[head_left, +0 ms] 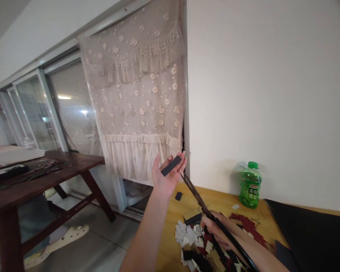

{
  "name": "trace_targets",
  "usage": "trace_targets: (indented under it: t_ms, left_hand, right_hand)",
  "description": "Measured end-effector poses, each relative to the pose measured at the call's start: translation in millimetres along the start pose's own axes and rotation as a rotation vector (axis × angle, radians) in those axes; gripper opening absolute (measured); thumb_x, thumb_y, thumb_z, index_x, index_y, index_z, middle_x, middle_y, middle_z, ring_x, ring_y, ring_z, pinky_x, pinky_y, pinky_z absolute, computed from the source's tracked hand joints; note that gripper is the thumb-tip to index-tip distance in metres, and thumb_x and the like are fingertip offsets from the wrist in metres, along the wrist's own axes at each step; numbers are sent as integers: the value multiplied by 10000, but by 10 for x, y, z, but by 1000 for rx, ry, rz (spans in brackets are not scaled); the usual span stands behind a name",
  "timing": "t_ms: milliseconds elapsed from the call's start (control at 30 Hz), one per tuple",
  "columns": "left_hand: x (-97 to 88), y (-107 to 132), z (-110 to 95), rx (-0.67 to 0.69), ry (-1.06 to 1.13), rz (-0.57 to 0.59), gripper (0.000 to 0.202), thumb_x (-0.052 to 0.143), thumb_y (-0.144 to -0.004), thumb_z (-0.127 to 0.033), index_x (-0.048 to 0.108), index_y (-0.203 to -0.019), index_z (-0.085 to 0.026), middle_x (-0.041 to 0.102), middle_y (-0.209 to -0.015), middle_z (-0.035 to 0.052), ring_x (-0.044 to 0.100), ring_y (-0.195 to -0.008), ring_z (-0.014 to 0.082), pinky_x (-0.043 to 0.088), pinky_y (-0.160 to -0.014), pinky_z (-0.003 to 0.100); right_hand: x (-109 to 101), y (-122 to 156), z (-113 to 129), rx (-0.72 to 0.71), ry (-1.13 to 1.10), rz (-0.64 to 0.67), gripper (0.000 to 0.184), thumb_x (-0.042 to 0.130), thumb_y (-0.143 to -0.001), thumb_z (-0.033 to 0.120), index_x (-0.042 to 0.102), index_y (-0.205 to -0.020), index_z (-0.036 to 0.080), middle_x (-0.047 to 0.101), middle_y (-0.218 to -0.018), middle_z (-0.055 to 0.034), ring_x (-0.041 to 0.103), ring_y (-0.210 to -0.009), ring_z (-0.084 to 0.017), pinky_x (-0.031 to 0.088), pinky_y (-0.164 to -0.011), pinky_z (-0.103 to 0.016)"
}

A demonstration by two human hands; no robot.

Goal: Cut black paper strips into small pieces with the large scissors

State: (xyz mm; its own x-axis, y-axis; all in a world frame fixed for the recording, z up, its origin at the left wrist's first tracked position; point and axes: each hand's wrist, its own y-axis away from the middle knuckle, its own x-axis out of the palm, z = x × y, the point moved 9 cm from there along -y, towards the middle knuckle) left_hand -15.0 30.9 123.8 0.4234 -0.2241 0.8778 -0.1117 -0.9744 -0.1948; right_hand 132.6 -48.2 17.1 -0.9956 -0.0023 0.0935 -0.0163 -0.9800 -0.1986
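The person's left hand point(167, 175) was raised palm up above a light wooden table point(223, 198), and a narrow black strip of card point(171, 165) lay across it. The strip's long axis ran diagonally from the heel of the thumb toward the fingertips' outer side. The left fingers point(181, 158) stood open and slightly curled, cradling the strip rather than pinching it. The right hand point(218, 230) was lower and farther from the strip, above a heap of cut paper scraps point(187, 234) in white, red and black. Its fingers point(212, 226) were closed around long black-handled scissors point(218, 215), whose narrow tips pointed up and left, ending just below the left hand. Whether the blades stood open could not be told. A small black square point(178, 196) lay on the table beyond the heap, and a green plastic bottle point(251, 187) stood by the wall to the right.
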Motion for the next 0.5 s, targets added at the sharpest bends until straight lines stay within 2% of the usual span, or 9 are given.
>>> trace_targets:
  t_ms: [100,200,367,500]
  left_hand:
    - [25,17,116,-44,-41,-5,367,506,-801,-431,541,-601,-126,657,-782,141,656,-860,247,492,-863,389]
    - [12,30,269,-125,-62,-30,358,512,-794,-425,536,-599,-126,654,-760,144,662,-807,247,496,-844,400]
    - [7,62,499,-247,-62,-31,391,501,-796,-465,526,-598,-129,651,-731,147,660,-758,247,490,-828,416]
    - [22,81,598,-271,-74,-32,406,475,-814,-458,535,-598,-118,655,-729,165,659,-730,254,490,-789,412]
  right_hand:
    - [106,2,-105,127,55,131,334,704,-635,512,577,-615,204,446,-516,54,342,-418,-84,244,-341,-186]
    - [145,7,-97,162,66,192,312,708,-640,495,582,-632,210,473,-542,44,380,-459,-104,286,-374,-198]
    - [150,22,-28,124,67,158,307,700,-661,491,594,-658,203,473,-579,33,393,-503,-116,313,-402,-206]
    - [136,-4,-97,152,61,145,350,691,-658,538,616,-720,202,466,-570,35,422,-527,-131,379,-461,-232]
